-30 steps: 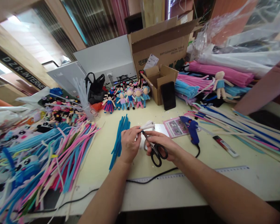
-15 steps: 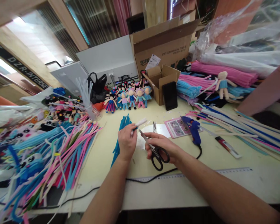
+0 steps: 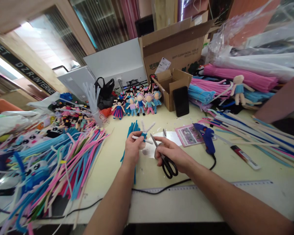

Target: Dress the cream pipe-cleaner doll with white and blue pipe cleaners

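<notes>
My left hand pinches a small pipe-cleaner figure, blue at its middle with white arms sticking out several ways. To its right, my right hand is closed around a pair of scissors with black handles. The blades point up and left, close to the figure but seemingly apart from it. Under the left hand lies a bundle of blue pipe cleaners. White paper rests beneath and beyond the hands, with a small metal tool on it, partly hidden.
A blue glue gun lies at right beside a pink printed card; its black cord crosses a ruler. Loose pipe cleaners heap at left. Finished dolls, a phone and cardboard boxes stand at the back.
My left hand has turned the figure, so its blue middle and several white arms now show. The scissors stay in my right hand, their blades slightly shifted. The view has moved a little.
</notes>
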The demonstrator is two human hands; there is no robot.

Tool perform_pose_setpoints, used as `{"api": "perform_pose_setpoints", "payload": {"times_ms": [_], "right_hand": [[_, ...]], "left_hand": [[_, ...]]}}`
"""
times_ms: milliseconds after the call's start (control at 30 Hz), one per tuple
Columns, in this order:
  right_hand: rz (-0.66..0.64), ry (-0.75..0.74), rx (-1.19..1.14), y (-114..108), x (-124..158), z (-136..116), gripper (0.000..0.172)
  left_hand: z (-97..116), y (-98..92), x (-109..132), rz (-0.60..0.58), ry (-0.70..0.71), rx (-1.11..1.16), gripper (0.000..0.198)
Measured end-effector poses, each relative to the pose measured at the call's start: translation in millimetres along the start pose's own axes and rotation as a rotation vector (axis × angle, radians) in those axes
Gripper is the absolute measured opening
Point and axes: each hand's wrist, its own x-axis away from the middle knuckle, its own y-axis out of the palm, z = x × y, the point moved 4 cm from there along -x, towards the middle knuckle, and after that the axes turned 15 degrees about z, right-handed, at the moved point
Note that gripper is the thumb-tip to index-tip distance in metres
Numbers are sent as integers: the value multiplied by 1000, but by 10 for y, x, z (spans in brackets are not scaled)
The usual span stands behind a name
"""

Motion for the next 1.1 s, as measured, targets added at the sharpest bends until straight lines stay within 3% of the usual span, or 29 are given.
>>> {"api": "perform_pose_setpoints", "payload": {"times_ms": [300, 733, 1100], "right_hand": [[15, 37, -32, 48, 22, 8, 51], [-77, 112, -223, 37, -1, 35, 59], [-110, 127, -284, 58, 54, -24, 52]], "left_hand": [[-26, -11, 48, -30, 122, -146, 33], [34, 11, 115, -22, 290, -314, 28], [108, 46, 198, -1, 475, -405, 21]]}}
